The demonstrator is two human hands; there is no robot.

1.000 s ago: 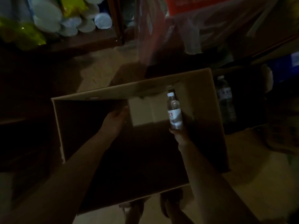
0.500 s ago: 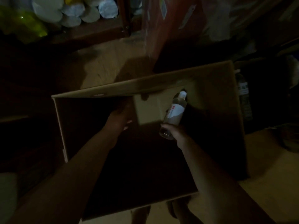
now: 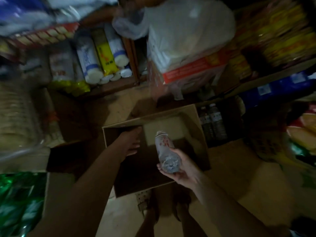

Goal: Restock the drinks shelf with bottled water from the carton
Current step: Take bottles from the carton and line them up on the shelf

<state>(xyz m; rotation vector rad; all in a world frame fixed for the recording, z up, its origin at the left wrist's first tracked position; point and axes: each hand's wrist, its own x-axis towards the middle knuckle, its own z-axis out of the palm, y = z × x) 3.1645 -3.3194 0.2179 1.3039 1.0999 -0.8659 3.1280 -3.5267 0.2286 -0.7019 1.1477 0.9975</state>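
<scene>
An open brown carton (image 3: 201, 134) stands on the floor in front of me, its inside dark. My right hand (image 3: 183, 170) grips a clear water bottle (image 3: 165, 149) by its lower end, above the carton, with the cap pointing away from me. My left hand (image 3: 131, 142) reaches into the carton's left side; its fingers look relaxed and hold nothing that I can see. To the right of the carton, two or three water bottles (image 3: 213, 124) stand upright on a low dark shelf.
Shelves surround me: white and yellow packets (image 3: 102, 60) at the back left, a white plastic bag (image 3: 184, 31) over a red-and-white box at the back centre, yellow and blue packs (image 3: 282, 40) at right. Green packets (image 3: 18, 202) lie at my lower left. My feet stand behind the carton.
My head has lifted, so the carton looks smaller and the shelves come into view. My right hand has raised the bottle out of the carton and tipped its base toward me.
</scene>
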